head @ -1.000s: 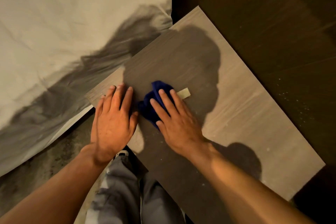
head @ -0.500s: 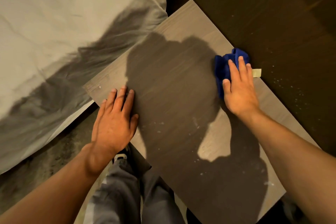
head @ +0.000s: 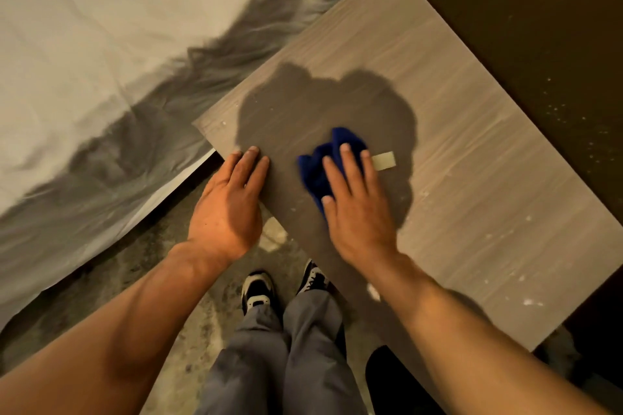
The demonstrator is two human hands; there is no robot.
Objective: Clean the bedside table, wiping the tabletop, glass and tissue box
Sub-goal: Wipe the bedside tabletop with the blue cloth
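The grey wood-grain tabletop [head: 455, 131] of the bedside table runs diagonally from upper middle to lower right. My right hand [head: 357, 209] lies flat with straight fingers pressing a bunched dark blue cloth [head: 320, 165] onto the tabletop near its left end; a pale tag [head: 384, 160] of the cloth sticks out to the right. My left hand [head: 229, 205] rests flat on the table's left corner, fingers straight. White specks dot the tabletop's lower right. No glass or tissue box is in view.
A bed with a white sheet [head: 101, 61] lies at the left, close to the table's corner. A dark wall [head: 539, 10] borders the table's far side. My shoes [head: 259, 290] and grey trousers [head: 279, 364] stand on the mottled floor below the table edge.
My right hand has swept the blue cloth back from the table's far right edge to the left part, close to my left hand. My left hand stays on the corner.
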